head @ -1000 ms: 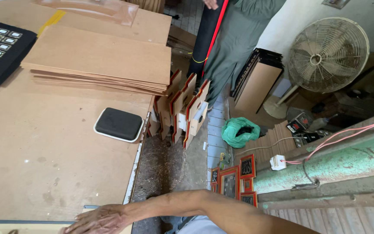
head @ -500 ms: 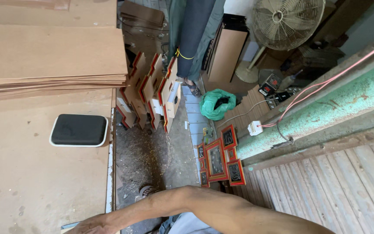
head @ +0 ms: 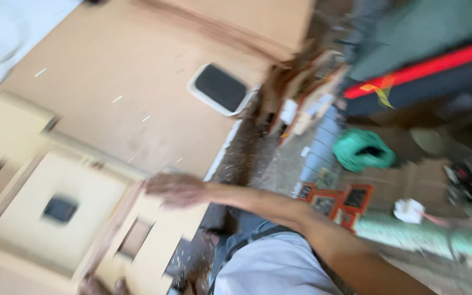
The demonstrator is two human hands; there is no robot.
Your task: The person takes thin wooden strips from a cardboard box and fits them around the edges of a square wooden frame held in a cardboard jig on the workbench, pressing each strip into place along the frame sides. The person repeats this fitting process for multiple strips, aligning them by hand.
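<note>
The view is heavily motion-blurred. My right hand reaches in from the lower right and lies on the upper edge of a pale yellow wooden frame assembly with rectangular cut-outs, at the lower left of the brown worktable. A brown wooden strip runs diagonally down from that hand. At the bottom edge, what looks like my left hand is at the strip's lower end. Its grip is too blurred to read.
A black pad with a white rim lies near the table's edge, below a stack of brown boards. Small frames lean beside the table. On the floor are a green bag and red picture frames.
The camera has swung left and down, bringing the pale wooden frame assembly into view. My right hand has shifted from the bare tabletop onto that assembly.
</note>
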